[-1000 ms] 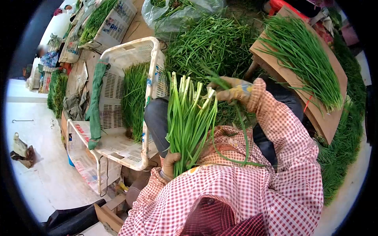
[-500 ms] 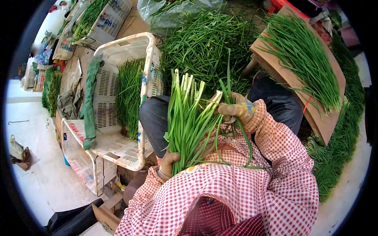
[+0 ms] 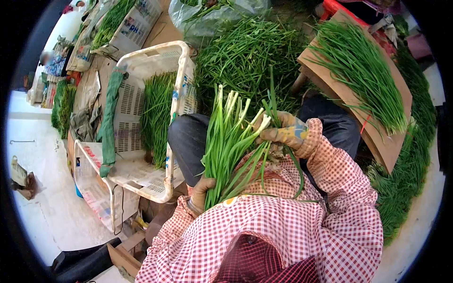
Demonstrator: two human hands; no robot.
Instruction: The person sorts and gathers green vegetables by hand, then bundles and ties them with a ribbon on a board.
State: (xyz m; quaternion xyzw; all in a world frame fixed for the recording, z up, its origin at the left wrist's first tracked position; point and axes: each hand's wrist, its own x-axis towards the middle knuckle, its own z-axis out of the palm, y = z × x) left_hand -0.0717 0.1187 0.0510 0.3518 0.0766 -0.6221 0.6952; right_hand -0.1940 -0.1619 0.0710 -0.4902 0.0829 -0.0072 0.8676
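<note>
My left hand (image 3: pixel 202 192), in a brown work glove, is closed round the leafy lower part of a bunch of green stalks (image 3: pixel 222 146). The pale stem ends of the bunch point up and fan apart. At the upper right of the bunch, my right hand (image 3: pixel 285 132), also gloved, has its fingers pinched on a few stalks by their pale ends. Long loose leaves hang from it over the checked apron (image 3: pixel 264 226). What lies between its fingertips is partly hidden.
A white plastic basket (image 3: pixel 177 94) holding greens stands at left. Behind my knees lies a heap of loose greens (image 3: pixel 250 52). At right, a board (image 3: pixel 325 78) bears long green stalks, with more on the floor. A person (image 3: pixel 56 63) is far left.
My right hand has come down and in beside the bunch, its fingers now on a few stem ends. The pale ends have spread apart. My left hand keeps its hold.
</note>
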